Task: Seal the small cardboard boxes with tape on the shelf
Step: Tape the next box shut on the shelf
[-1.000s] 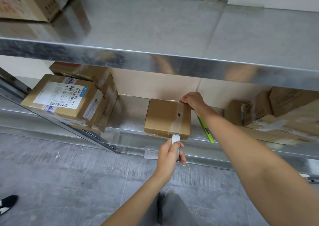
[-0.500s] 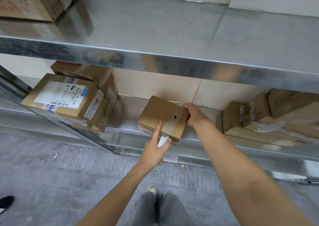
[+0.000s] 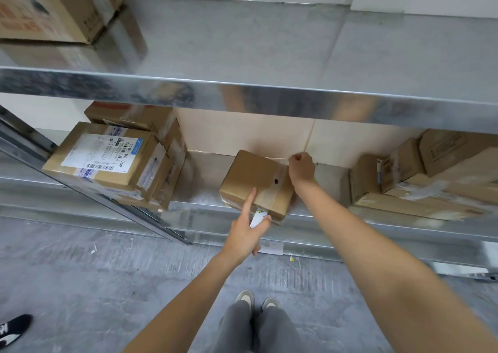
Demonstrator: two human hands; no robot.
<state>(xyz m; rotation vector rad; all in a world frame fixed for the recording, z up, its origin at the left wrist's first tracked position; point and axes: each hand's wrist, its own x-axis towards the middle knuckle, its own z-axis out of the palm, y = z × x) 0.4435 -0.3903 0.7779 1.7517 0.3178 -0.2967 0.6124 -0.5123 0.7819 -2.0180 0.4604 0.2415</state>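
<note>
A small cardboard box sits turned at an angle on the middle shelf, its front corner over the shelf's edge. A strip of clear tape runs across its right part. My left hand holds a white tool in its lower fingers. Its straight index finger presses on the box top near the front. My right hand is curled round the box's far right corner. What its fingers hold there is hidden.
Labelled parcels are stacked at the shelf's left, more taped boxes at its right. The upper shelf juts out overhead with a large carton on it. Below are grey floor, my own shoes and someone's black shoe.
The box has been turned anticlockwise and pulled slightly over the shelf edge. My left hand rose from below the edge and put its index finger on top. My right hand slid toward the back corner.
</note>
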